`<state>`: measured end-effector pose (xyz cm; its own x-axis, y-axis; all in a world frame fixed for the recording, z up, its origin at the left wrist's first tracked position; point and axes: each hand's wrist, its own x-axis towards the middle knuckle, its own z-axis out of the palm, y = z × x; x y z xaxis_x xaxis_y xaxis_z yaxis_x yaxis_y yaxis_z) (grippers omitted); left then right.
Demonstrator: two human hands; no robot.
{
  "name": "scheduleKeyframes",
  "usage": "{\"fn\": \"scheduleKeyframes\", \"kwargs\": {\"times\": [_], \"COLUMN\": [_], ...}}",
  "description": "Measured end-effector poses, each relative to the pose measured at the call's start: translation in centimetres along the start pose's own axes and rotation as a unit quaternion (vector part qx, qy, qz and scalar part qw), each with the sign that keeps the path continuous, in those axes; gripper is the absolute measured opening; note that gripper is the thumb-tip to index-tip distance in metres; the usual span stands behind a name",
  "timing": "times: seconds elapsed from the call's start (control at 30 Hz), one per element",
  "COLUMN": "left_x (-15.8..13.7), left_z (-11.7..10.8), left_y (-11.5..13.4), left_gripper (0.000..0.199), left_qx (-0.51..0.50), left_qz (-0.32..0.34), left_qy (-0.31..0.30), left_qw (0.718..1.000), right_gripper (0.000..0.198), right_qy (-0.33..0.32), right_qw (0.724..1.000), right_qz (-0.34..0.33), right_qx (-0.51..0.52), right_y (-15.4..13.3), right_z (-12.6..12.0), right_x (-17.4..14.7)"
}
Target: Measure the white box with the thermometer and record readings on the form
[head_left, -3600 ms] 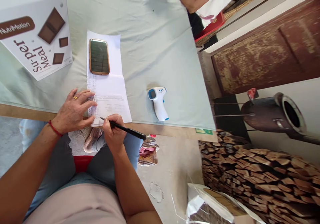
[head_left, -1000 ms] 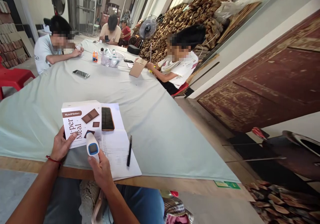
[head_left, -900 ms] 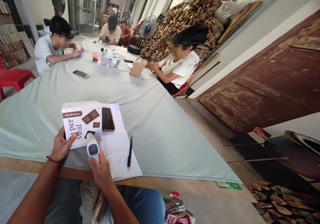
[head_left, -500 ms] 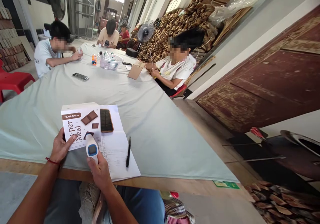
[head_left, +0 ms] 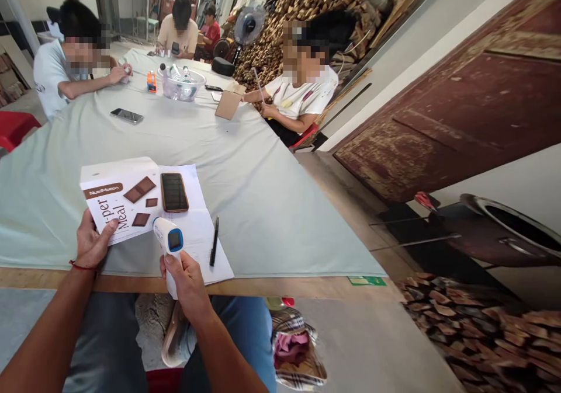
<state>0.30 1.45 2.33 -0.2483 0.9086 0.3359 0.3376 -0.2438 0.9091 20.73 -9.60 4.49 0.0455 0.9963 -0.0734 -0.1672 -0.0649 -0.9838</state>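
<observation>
Two hands occupied: left hand clasping NutriMotion box near lower corner; right hand curled round infrared thermometer; black pen on paper.

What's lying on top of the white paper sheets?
A smartphone and a black pen lie on the white paper sheets. The NutriMotion box, infrared thermometer and right hand block parts of their left side; anything there is hidden.

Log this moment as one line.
left hand: holding white box | right hand: gripping handheld thermometer | pen: on papers | phone: on papers
</observation>
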Motion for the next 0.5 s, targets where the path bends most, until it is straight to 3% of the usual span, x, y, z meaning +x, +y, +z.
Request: {"fn": "scheduleKeyframes", "kwargs": {"times": [0.23, 0.37, 0.5], "left_x": [1.8, 2.4, 2.4], "left_z": [-0.6, -0.2, 0.5], "left_y": [-1.6, -1.0, 1.0], "left_gripper": [0.076, 0.071, 0.066], "left_qx": [0.022, 0.001, -0.003], "left_qz": [0.064, 0.036, 0.012], "left_qy": [0.192, 0.133, 0.061], "left_qw": [0.979, 0.991, 0.998], "right_gripper": [0.044, 0.043, 0.047], "right_qy": [0.148, 0.227, 0.248], "right_qw": [0.984, 0.962, 0.95], "right_qz": [-0.069, -0.103, -0.106], "right_qx": [-0.07, -0.114, -0.154], "right_y": [-3.3, -4.6, -4.6], "right_z": [-5.2, -7.8, -9.5], "right_x": [-1.1, -2.0, -2.5]}}
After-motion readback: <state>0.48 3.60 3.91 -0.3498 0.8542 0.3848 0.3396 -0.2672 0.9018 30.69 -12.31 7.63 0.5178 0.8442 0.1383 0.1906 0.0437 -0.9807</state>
